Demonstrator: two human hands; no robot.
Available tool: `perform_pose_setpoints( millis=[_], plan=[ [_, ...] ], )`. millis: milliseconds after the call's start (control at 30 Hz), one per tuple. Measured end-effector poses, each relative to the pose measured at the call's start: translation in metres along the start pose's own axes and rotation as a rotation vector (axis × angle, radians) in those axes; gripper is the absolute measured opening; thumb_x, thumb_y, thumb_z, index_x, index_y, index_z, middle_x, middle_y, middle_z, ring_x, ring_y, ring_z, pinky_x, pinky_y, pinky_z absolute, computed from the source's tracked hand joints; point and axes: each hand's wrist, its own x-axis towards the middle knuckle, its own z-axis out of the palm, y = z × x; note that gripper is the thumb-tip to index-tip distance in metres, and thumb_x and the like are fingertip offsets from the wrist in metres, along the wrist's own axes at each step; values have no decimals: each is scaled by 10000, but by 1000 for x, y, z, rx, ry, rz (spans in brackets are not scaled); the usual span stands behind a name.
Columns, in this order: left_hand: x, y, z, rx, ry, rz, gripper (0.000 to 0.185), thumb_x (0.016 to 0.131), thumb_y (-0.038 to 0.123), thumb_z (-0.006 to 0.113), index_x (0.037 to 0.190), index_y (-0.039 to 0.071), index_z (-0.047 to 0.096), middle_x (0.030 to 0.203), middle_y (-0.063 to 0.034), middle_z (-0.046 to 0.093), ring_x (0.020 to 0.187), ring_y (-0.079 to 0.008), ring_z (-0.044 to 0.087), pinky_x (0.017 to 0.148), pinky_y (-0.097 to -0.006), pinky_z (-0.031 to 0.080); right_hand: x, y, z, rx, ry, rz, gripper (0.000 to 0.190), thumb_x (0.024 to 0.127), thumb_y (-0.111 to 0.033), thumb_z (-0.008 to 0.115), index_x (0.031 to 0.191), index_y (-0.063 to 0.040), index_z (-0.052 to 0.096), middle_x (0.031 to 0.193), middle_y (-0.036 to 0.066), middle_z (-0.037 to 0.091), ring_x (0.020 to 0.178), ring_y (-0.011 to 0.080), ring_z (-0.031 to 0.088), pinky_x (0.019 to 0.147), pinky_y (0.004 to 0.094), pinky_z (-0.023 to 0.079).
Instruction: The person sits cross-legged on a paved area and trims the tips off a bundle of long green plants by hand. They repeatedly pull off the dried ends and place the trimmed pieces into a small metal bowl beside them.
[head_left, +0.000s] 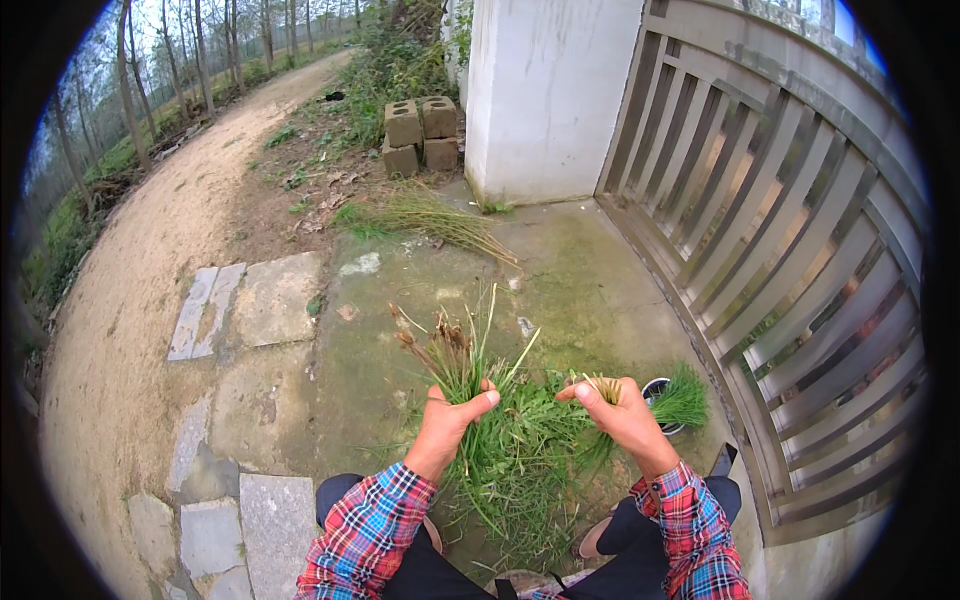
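My left hand (444, 426) grips a bunch of long green grass (480, 367), its brown root ends and dry stalks pointing up and away from me. In my right hand (626, 421) is a smaller bundle of stems (604, 387), pale cut ends upward between thumb and fingers and green blades hanging below the fist. Beneath and between both hands spreads a heap of loose grass and leafy weeds (525, 480) on the concrete. Just beyond my right hand, a tuft of fine green blades (681, 397) rests in a round bowl (660, 390), partly hidden.
A sheaf of long stalks (442, 219) lies ahead on the concrete slab (585, 270). Several bricks with holes (420, 131) are stacked by a white pillar (551, 105). A metal gate (780, 217) runs along the right. Stone pavers (277, 300) and a dirt path (172, 217) lie left.
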Motion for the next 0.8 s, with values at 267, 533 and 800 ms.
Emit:
perform_pose_setpoints(
  millis=[267, 533, 800],
  plan=[
    [0, 2, -1, 5, -52, -12, 214, 764, 82, 757, 938, 53, 636, 855, 5, 647, 670, -64, 542, 578, -225, 418, -6, 12, 2, 5, 56, -53, 171, 851, -174, 699, 912, -14, 692, 640, -91, 455, 600, 17, 384, 538, 215, 315],
    [-1, 4, 0, 8, -49, -3, 204, 767, 80, 754, 932, 51, 638, 843, 6, 646, 665, -66, 538, 581, -228, 417, -12, -5, 8, -58, -1, -12, 248, 808, -171, 747, 965, -29, 618, 609, -95, 342, 570, 32, 323, 507, 229, 273],
    [-2, 5, 1, 24, -52, -2, 194, 769, 93, 756, 920, 47, 643, 811, 15, 634, 654, -65, 530, 584, -230, 415, -25, 39, 21, -513, -273, -116, 184, 823, -178, 695, 883, -29, 607, 656, 46, 544, 628, 88, 491, 566, 294, 411]
  ],
)
